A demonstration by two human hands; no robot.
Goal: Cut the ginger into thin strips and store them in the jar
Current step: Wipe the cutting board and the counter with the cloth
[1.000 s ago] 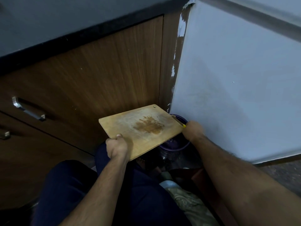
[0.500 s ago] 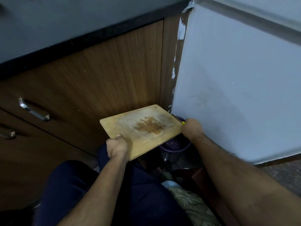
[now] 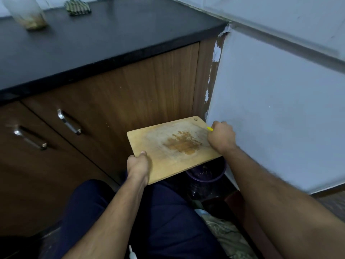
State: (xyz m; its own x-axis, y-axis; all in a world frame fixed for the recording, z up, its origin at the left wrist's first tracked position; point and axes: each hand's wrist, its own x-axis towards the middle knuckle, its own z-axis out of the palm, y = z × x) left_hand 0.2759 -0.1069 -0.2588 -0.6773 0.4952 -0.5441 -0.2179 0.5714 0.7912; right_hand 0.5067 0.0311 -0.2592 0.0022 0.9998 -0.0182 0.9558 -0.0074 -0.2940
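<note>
at the far left of the black counter (image 3: 115, 32) stands your jar (image 3: 26, 13), blurred, cloudy-sided, with pale brownish bits sitting in its bottom; whether those are the ginger strips is too blurred to tell. a little to its right on the same counter lies a crumpled striped cloth (image 3: 77, 6), apart from the jar. below the counter edge run the brown wood cabinet fronts (image 3: 141, 98), with two metal handles (image 3: 68, 122) on the left doors. nearer to you, your left hand (image 3: 138, 165) grips the near left corner of the board (image 3: 173, 146), thumb on top and the fingers curled under out of sight. you hold the board in the air, tilted a little down toward the right, in front of the cabinet; it is bare wood with a brown stain (image 3: 182, 143) in its middle and a small hang hole at the far right corner. under its near right edge a purple bin (image 3: 205, 174) shows on the floor, with small scraps in it. your right hand (image 3: 221, 138) is clenched at the board's right edge, and a small yellow tip (image 3: 210, 128) sticks out of the fist on the far side; what that yellow thing is cannot be told. just right of that hand rises a pale blue-grey wall (image 3: 280, 109), with paint chipped along its left edge. your dark blue trousers (image 3: 168, 221) fill the near middle.
</note>
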